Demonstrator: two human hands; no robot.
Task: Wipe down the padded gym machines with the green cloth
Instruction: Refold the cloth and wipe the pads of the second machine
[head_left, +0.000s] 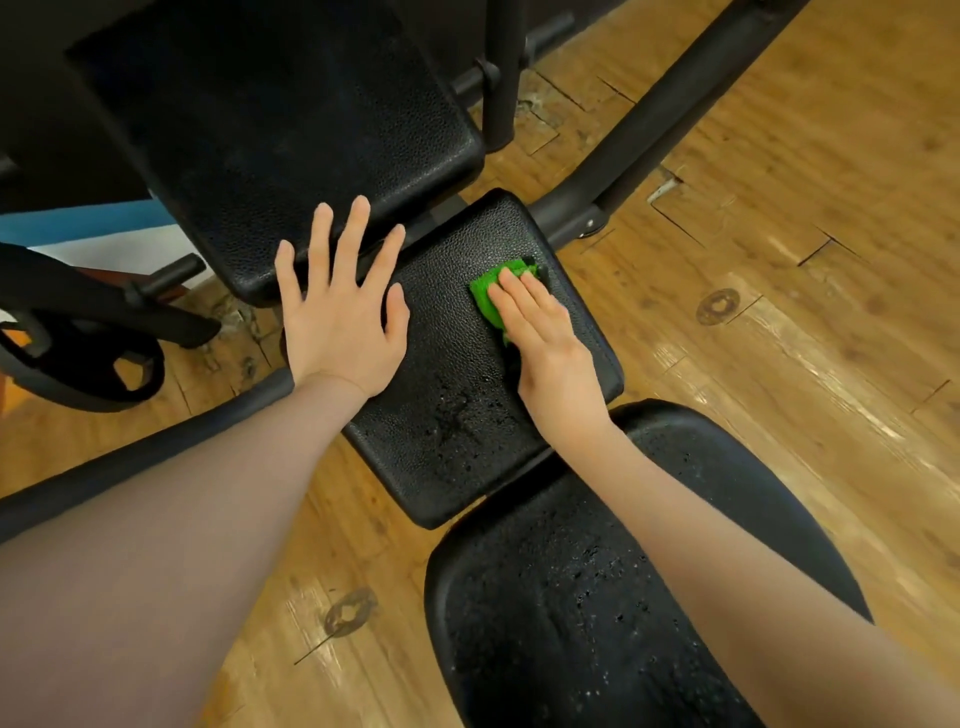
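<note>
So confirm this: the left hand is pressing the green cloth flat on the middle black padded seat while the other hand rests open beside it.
Wrong hand. The head view shows the right hand pressing the green cloth flat on the middle black padded seat, while the left hand rests open beside it, fingers spread across the seat's edge.

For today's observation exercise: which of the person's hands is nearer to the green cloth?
Right. The right hand presses flat on the green cloth on the middle pad. The left hand is spread apart from it, across the pad.
</note>
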